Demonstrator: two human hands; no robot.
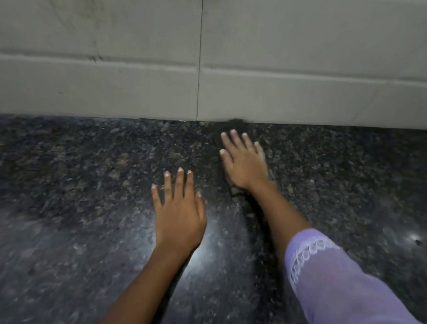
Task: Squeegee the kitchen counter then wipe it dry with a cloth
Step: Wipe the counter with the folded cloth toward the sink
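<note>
**Bare hands sweep a dark granite tabletop, no squeegee or cloth in sight**

Nearest the camera, a lilac sleeve (345, 297) with a pale embroidered cuff covers the right forearm, reaching diagonally away from the viewer. The left forearm is bare. Just beyond, the left hand (179, 210) lies palm-down on the speckled black tabletop (51, 173), its fingers straight and slightly fanned, holding nothing; it appears planted there to steady the person's lean. Beside it the stone throws back a bright glare, though whether that sheen is water or plain polish cannot be told.

Further out, the right hand (243, 162) is also flat with fingers extended, its fingertips close to the foot of the wall. A darker patch seems to sit under and around this palm; it may be a dark cloth pressed against the stone, or only shadow and motion blur, and the frame does not settle which. No squeegee shows anywhere, so the task's tools are either out of view or hidden.

At the back, pale grey marble-look wall tiles (113, 49) rise from the tabletop's rear edge, split by one vertical joint. No containers are visible.
</note>
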